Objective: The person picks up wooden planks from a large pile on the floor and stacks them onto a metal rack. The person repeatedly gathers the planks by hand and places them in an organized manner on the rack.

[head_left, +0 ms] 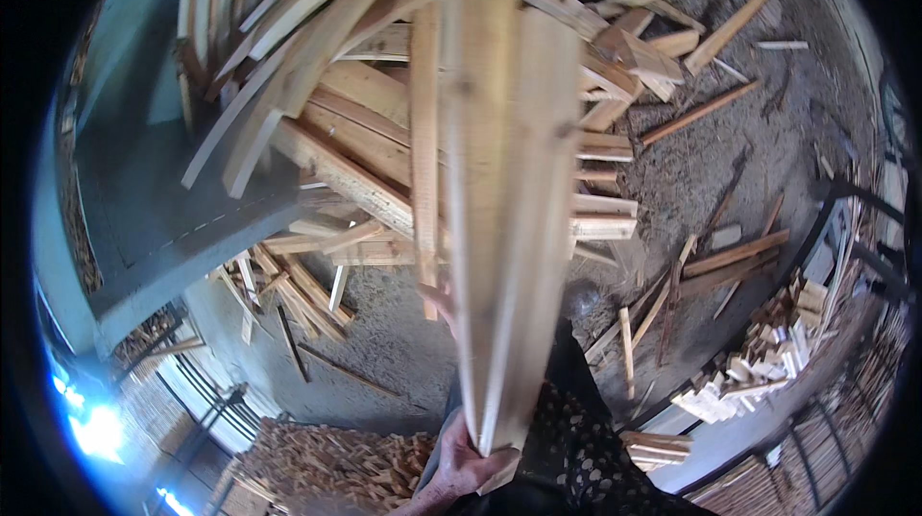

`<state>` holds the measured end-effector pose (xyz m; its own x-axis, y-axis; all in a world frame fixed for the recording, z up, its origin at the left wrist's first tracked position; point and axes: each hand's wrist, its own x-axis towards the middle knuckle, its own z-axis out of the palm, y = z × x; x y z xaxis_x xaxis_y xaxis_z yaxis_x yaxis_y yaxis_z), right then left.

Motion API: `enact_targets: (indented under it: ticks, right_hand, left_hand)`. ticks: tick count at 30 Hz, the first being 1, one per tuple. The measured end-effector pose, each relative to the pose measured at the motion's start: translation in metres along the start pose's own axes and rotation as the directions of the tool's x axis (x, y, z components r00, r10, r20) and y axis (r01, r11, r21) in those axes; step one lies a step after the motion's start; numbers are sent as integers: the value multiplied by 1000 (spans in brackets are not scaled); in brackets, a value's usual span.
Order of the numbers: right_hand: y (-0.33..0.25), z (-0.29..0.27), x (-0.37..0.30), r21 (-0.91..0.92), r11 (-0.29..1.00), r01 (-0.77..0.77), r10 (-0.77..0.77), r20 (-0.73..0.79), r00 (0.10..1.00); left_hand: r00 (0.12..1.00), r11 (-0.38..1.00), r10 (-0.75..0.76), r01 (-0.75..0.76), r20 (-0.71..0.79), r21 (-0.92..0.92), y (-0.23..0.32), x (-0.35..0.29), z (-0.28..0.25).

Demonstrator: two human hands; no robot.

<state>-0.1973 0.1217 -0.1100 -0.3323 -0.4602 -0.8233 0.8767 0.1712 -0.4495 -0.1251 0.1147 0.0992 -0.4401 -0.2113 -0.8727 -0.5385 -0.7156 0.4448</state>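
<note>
Two long pale wooden boards (485,132), side by side and blurred by motion, run up the middle from near my body to the far edge. My left hand (466,463) is closed round their near end, thumb lying across it. Farther along, fingers of what appears to be my right hand (442,305) show at the boards' left edge; the rest of that hand is hidden behind them. Beyond and below lies a large heap of loose boards (365,161), with one narrow plank (424,132) lying lengthwise just left of the held pair.
A blue-grey metal structure (182,218) stands at left, with long boards (317,46) jutting over it. Short offcuts (768,362) are stacked at lower right, and a big pile of wood pieces (327,458) sits at lower left. Loose sticks (701,113) litter the dusty floor (691,180).
</note>
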Motion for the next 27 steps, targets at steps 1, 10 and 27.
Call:
enact_targets:
  ticks: [1, 10, 27]
  right_hand:
    - [-2, -5, 0, -8, 1000, 19, -19, 1, 1000]
    - [90, -369, -156, -831, 550, -85, -301, -292, 908]
    - [-153, -56, 142, -606, 726, 326, 51, 520, 853]
  left_hand:
    - [998, 998, -36, 34, -52, -52, 3, 2, -2]
    - [983, 988, 18, -46, -184, -147, -39, -1, -43]
    - [858, 773, 354, -492, -372, -401, -33, 220, -60]
